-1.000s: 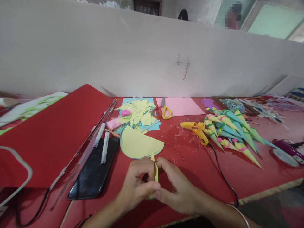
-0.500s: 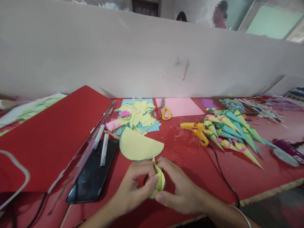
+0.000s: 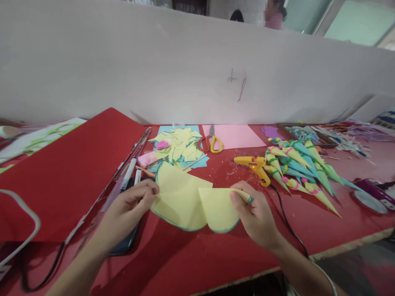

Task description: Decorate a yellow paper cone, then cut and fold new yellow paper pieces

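Note:
Between my hands a yellow paper piece (image 3: 220, 207) with a teal edge is spread out, creased near its middle. My left hand (image 3: 131, 209) pinches its left end. The right end is curled, and my right hand (image 3: 256, 213) grips it between thumb and fingers. Behind it lies a flat yellow paper shape (image 3: 173, 176), partly covered by the held piece. A yellow glue gun (image 3: 254, 166) rests on the table beyond my right hand, its black cord running toward the front edge.
Paper cones (image 3: 302, 164) are piled at the right. Scissors (image 3: 212, 142) and yellow scraps (image 3: 180, 144) lie at the back. A phone (image 3: 125, 244), markers (image 3: 128, 172) and a large red sheet (image 3: 70, 176) are on the left. A purple device (image 3: 375, 195) sits far right.
My hands have moved apart, left hand to the left and right hand to the right and up. The yellow paper, folded up between them before, is now opened out wide.

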### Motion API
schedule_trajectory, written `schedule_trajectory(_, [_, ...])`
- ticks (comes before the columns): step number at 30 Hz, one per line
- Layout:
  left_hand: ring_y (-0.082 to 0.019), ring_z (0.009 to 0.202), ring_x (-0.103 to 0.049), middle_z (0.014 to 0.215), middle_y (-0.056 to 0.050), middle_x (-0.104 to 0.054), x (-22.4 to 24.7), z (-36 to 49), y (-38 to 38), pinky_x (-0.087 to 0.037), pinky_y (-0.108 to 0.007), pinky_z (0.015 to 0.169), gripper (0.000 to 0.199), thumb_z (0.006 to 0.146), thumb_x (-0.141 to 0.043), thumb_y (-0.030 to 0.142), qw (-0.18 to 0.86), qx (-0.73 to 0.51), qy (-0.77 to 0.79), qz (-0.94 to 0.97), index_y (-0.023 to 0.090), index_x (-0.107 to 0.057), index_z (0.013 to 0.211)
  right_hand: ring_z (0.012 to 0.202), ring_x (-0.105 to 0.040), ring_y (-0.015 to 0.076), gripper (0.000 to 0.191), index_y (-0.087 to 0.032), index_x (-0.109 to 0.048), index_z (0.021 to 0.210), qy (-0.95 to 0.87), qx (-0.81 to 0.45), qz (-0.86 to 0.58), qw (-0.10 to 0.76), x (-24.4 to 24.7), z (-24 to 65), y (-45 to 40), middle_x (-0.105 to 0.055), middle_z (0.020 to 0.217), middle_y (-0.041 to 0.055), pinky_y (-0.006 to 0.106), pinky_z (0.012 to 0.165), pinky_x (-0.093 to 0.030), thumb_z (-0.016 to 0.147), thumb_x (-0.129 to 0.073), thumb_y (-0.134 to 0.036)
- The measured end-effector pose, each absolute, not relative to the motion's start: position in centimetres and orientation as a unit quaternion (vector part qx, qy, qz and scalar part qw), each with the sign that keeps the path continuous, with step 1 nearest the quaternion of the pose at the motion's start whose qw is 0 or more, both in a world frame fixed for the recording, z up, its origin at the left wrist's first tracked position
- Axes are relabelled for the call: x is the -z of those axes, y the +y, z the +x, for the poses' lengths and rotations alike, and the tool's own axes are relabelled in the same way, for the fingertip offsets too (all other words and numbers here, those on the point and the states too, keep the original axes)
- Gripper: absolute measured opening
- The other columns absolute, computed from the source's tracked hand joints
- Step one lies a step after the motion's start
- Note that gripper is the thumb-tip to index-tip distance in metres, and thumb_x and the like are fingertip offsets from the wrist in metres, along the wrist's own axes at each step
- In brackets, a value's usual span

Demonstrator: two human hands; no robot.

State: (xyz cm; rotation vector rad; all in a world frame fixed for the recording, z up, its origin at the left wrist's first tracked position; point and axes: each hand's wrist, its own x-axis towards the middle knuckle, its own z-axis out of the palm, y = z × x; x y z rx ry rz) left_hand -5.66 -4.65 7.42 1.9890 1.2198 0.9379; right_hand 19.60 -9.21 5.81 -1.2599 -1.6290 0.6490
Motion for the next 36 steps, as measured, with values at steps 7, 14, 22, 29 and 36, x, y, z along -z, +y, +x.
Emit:
schedule_trajectory(7, [-0.025,0.111,-0.047,0.116,-0.012,-0.053,-7.4,-3.3,-5.4,-0.037,-0.039,0.093,0.034,0.081,-0.048,0.030,-0.046,-0.313,0.469,0.824,0.016,-0.048,0.112,0.044,-0.038,0.0085,0.022,-0.020,-0.052,0.074,-0.693,-0.279,-0.508,0.429,-5.7,18.8,-9.3,-0.040,0.052,-0.0052,0.020,0.042,-0.028,0.089,-0.042,-0.033])
schedule_trajectory(14, [-0.018,0.083,-0.060,0.087,-0.002,-0.066,-7.5,-0.8,-6.0,-0.042,-0.033,0.075,0.023,0.084,-0.033,0.017,-0.018,-0.248,0.443,0.861,0.021,-0.055,0.088,0.047,-0.040,0.0098,0.024,-0.020,-0.054,0.075,-0.674,-0.309,-0.507,0.441,-5.7,18.3,-9.4,-0.042,0.055,-0.0037,0.020,0.043,-0.030,0.088,-0.043,-0.037])
schedule_trajectory(22, [-0.013,0.059,-0.049,0.062,0.003,-0.052,-7.8,0.1,-5.9,-0.035,-0.025,0.057,0.021,0.084,-0.030,0.023,0.180,-0.292,0.495,0.798,0.020,-0.046,0.071,0.050,-0.038,0.0101,0.027,-0.019,-0.051,0.072,-0.602,-0.376,-0.517,0.479,-5.3,18.1,-9.4,-0.041,0.057,-0.0034,0.020,0.044,-0.030,0.087,-0.042,-0.040])
schedule_trajectory(29, [-0.010,0.050,-0.034,0.054,0.006,-0.033,-7.4,0.2,-5.5,-0.028,-0.023,0.049,0.035,0.086,-0.035,0.031,0.261,-0.316,0.474,0.779,0.021,-0.028,0.053,0.050,-0.035,0.0092,0.031,-0.018,-0.045,0.066,-0.552,-0.433,-0.523,0.483,-4.7,18.1,-9.3,-0.036,0.056,-0.0043,0.020,0.044,-0.030,0.085,-0.043,-0.042])
schedule_trajectory(36, [-0.010,0.049,-0.031,0.052,0.006,-0.030,-7.4,0.2,-5.5,-0.026,-0.024,0.049,0.036,0.085,-0.038,0.032,0.243,-0.361,0.491,0.755,0.020,-0.028,0.052,0.051,-0.038,0.0094,0.035,-0.017,-0.046,0.062,-0.576,-0.443,-0.526,0.441,-4.3,18.0,-9.6,-0.040,0.056,-0.0028,0.021,0.046,-0.032,0.086,-0.042,-0.042])
